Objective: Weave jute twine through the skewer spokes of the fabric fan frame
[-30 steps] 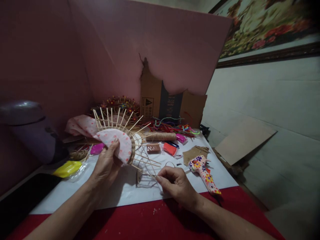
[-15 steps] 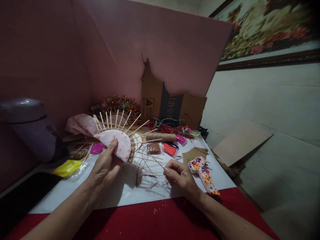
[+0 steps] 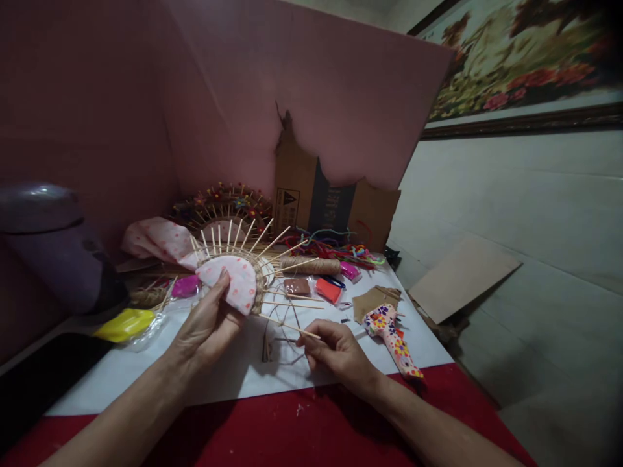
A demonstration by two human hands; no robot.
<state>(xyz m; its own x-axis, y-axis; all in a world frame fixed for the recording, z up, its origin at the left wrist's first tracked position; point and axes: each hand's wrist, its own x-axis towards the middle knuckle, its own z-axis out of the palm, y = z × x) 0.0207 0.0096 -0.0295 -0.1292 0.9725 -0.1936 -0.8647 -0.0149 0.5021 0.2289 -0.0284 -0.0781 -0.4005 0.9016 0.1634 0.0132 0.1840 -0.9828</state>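
My left hand (image 3: 214,321) grips a half-round fan-shaped craft piece (image 3: 233,279), thumb on its pink-spotted white cloth face. Thin wooden sticks (image 3: 265,239) radiate from its curved edge, and a band of brown twine (image 3: 259,282) runs along that edge between them. My right hand (image 3: 335,350) is closed in a pinch at the tip of the lowest stick, on what looks like a loose strand of twine (image 3: 296,319). The strand loops below the sticks over the white sheet. Whether these fingers also touch the stick, I cannot tell.
Behind stands a similar piece with coloured beads (image 3: 228,201). A twine roll (image 3: 311,266), brown clay pack (image 3: 296,287), orange clay pack (image 3: 328,290) and pipe cleaners (image 3: 335,246) lie beyond. A flowered cloth figure (image 3: 395,337) lies right; a yellow pack (image 3: 125,324) and tumbler (image 3: 58,253) stand left.
My right hand has moved left and slightly down, bringing the strand under the lowest stick's tip. The craft piece has shifted slightly in my left hand's steady grip.
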